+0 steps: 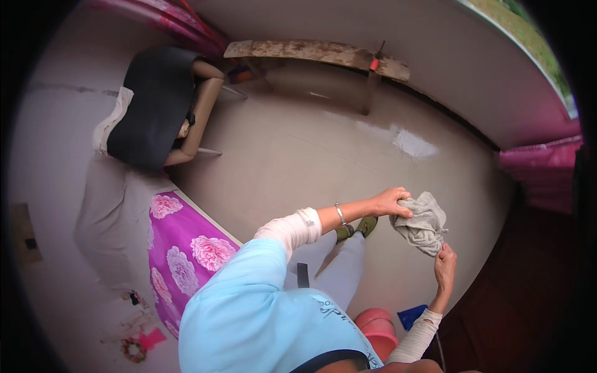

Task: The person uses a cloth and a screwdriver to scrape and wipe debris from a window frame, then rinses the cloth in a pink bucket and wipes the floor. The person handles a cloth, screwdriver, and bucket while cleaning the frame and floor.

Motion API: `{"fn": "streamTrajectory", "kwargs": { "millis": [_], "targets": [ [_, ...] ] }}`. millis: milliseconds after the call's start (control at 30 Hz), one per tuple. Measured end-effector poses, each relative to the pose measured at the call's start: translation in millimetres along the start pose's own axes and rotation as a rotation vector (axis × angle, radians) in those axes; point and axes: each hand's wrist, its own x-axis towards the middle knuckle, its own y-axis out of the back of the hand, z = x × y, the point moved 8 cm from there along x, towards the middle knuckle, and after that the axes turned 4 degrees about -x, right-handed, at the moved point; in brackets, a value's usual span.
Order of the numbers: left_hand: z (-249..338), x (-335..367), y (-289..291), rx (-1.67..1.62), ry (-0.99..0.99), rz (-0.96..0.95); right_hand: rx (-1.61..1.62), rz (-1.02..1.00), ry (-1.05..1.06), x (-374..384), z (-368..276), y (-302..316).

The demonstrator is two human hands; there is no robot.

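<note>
A crumpled grey cloth [418, 225] hangs between my two hands over the floor. My left hand [393, 202], with a silver bangle on its wrist, is closed on the cloth's upper left edge. Lower down, my right hand [445, 263] makes a fist at the cloth's lower right corner and grips it there. Behind my right forearm stand a pink bucket [375, 324] and a blue thing [411, 317] whose kind I cannot make out.
A bed with a purple flowered cover [186, 255] lies at left. Beyond it stands a tan chair [205, 112] draped in black. A worn wooden bench [305, 52] runs along the far wall. At right are a pink curtain [541, 165] and a dark red surface [504, 311].
</note>
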Motion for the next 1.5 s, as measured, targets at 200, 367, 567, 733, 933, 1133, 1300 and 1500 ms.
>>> {"fn": "streamTrajectory", "kwargs": {
  "millis": [200, 367, 567, 733, 933, 1133, 1300, 1500],
  "targets": [
    [7, -32, 214, 0.616, -0.001, 0.538, -0.039, 0.013, 0.005, 159, -55, -52],
    [-59, -66, 376, 0.307, 0.408, 0.665, 0.014, -0.076, -0.049, 269, -124, -135],
    [-148, -115, 573, 0.008, 0.329, 1.043, 0.006, -0.129, 0.013, 425, -222, -300],
    [-175, -163, 692, 0.009, 0.257, 1.357, 0.065, -0.001, 0.243, 552, -305, -425],
    [-249, -185, 750, 0.300, 0.152, 1.671, -0.053, 0.080, 0.473, 675, -329, -567],
    [-435, -122, 697, 0.311, 0.901, 0.890, -0.243, -0.264, 0.323, 721, -199, -721],
    [-503, -58, 759, 0.538, 0.670, 0.739, -0.193, -0.183, 0.754, 739, -182, -793],
    [-555, 3, 804, 0.445, 0.808, 0.838, -0.350, -0.301, 0.637, 813, -187, -850]
  ]
}}
